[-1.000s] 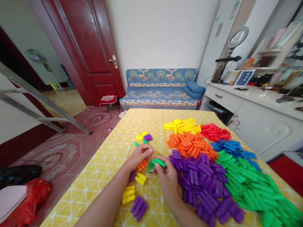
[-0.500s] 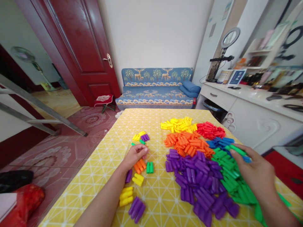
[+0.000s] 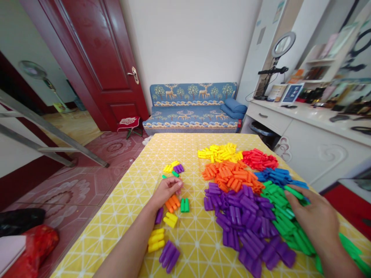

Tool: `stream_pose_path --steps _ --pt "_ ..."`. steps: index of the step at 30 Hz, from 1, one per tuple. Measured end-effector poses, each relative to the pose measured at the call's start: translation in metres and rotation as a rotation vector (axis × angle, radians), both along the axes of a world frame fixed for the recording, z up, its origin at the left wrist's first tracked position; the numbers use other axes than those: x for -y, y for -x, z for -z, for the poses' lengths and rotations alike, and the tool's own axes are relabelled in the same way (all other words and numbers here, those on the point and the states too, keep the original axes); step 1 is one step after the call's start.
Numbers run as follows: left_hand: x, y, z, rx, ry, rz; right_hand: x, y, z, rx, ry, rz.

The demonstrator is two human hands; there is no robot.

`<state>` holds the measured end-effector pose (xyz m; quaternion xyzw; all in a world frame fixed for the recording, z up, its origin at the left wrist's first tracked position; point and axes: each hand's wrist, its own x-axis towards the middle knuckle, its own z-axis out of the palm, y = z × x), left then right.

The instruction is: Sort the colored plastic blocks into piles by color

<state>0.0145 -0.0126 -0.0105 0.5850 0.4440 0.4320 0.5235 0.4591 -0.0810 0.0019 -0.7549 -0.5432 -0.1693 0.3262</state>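
Right hand (image 3: 314, 218): one green piece (image 3: 293, 192) at fingers (image 3: 298, 204); six colour heaps (image 3: 243, 216).

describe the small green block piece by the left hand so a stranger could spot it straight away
On the yellow tablecloth, find the gap between the left hand and the purple block pile. The green block piece lies there, just right of an orange piece. It is the only green one in that gap, two short pegs side by side.
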Motion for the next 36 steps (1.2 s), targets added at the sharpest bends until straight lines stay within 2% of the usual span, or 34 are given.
stream_pose_path --steps 4,8,10,12,15,17,19,23,27,36 --pt "0.0 0.0 0.0 0.046 0.012 -0.003 0.002 0.001 -0.005 -0.054 0.059 0.047" --pt "0.0 0.001 -0.004 0.16 -0.002 -0.067 0.007 0.018 -0.02 -0.009 -0.067 -0.012" --pt "-0.002 0.005 -0.006 0.22 -0.045 -0.194 0.009 0.041 -0.03 -0.06 -0.175 -0.116" --pt "-0.005 0.009 -0.008 0.206 -0.116 -0.356 0.012 0.076 -0.038 -0.177 -0.227 -0.287" --pt "-0.008 0.015 -0.008 0.037 -0.245 -0.478 0.016 0.146 -0.042 -0.329 -0.126 -0.608" --pt "-0.009 0.017 -0.007 -0.106 -0.319 -0.435 0.018 0.194 -0.035 -0.373 0.015 -0.793" --pt "-0.009 0.018 -0.003 -0.237 -0.386 -0.338 0.018 0.236 -0.022 -0.388 0.111 -0.881" --pt "-0.009 0.018 0.002 -0.497 -0.509 -0.15 0.009 0.286 0.011 -0.367 0.188 -0.826" --pt "-0.01 0.018 0.004 -0.684 -0.556 -0.107 0.0 0.295 0.026 -0.392 0.17 -0.789" --pt "-0.005 0.015 0.0 -0.733 -0.506 -0.122 0.002 0.291 0.025 -0.447 0.154 -0.812"
